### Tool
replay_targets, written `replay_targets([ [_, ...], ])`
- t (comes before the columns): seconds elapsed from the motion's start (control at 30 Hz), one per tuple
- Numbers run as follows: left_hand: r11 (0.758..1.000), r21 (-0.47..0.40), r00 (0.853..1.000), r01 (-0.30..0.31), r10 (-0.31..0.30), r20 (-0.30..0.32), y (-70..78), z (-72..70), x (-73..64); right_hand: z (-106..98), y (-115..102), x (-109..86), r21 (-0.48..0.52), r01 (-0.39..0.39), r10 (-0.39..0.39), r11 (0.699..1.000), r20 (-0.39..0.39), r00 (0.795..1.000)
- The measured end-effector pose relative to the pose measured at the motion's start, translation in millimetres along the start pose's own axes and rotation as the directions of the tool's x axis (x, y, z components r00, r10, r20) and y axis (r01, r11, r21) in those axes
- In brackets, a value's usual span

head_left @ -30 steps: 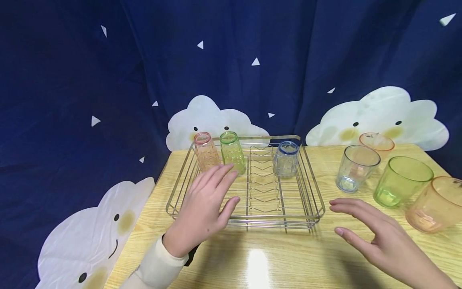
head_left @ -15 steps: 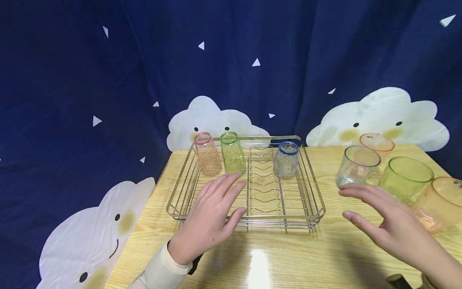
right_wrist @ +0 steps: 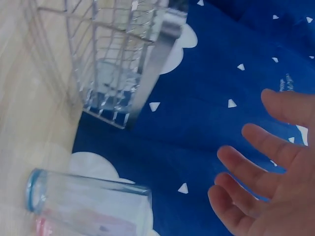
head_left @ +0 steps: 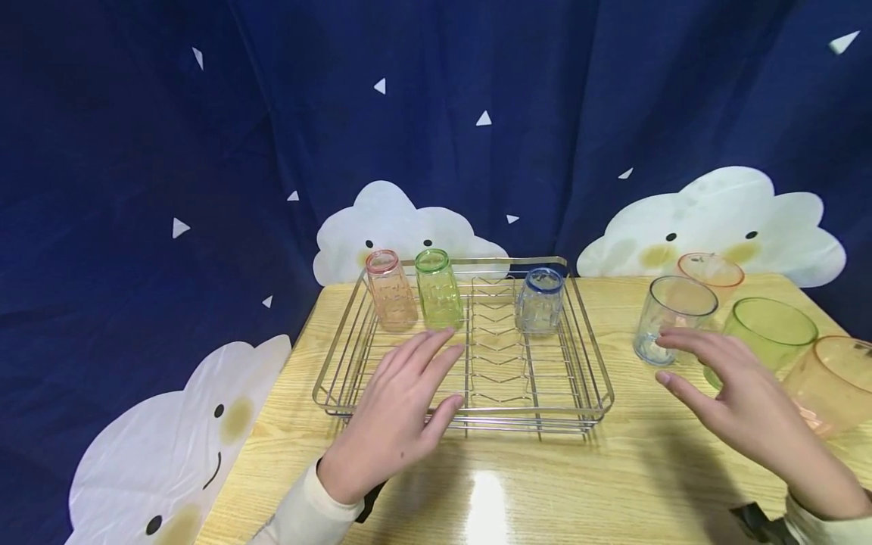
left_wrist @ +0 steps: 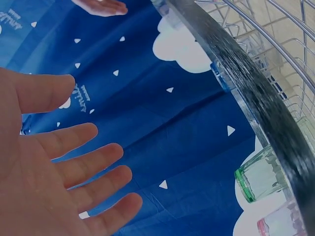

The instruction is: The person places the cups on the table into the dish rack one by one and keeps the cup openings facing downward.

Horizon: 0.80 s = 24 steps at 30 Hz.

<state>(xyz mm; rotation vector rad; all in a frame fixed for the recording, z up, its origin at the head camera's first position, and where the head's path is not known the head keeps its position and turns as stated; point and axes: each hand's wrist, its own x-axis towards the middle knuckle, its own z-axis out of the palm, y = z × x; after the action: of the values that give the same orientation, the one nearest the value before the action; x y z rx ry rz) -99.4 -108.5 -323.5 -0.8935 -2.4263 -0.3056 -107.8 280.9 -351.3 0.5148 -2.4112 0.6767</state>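
Note:
A wire dish rack (head_left: 463, 412) stands on the table, with a pink glass (head_left: 393, 299), a green glass (head_left: 440, 295) and a blue-rimmed glass (head_left: 540, 306) upside down inside it. Over the rack's front left part hovers my left hand (head_left: 398, 409), fingers loosely extended and holding nothing; its palm shows in the left wrist view. My right hand (head_left: 749, 405) is near a clear blue glass (head_left: 671, 314), thumb and fingers apart and nothing held. In the right wrist view that glass stands away from the fingers.
Right of the rack stand more upright glasses: a red-rimmed one (head_left: 711, 272), a green one (head_left: 766, 329) and an orange one (head_left: 834, 386), partly behind the right hand. A dark blue curtain (head_left: 436, 151) with clouds closes off the table's (head_left: 545, 484) back.
My right hand has moved right and slightly upward in the view, closer to the clear blue glass. My left hand has drawn back a little from the pink and green glasses.

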Motion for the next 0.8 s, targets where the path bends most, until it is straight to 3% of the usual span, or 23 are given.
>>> replay_targets([
  [0.8,0.999,-0.027,0.999,0.025,-0.025,0.025,2.1,3.9,-2.2,18.5,42.3,26.8,-0.133,-0.076,0.074,0.988,-0.014,0.997],
])
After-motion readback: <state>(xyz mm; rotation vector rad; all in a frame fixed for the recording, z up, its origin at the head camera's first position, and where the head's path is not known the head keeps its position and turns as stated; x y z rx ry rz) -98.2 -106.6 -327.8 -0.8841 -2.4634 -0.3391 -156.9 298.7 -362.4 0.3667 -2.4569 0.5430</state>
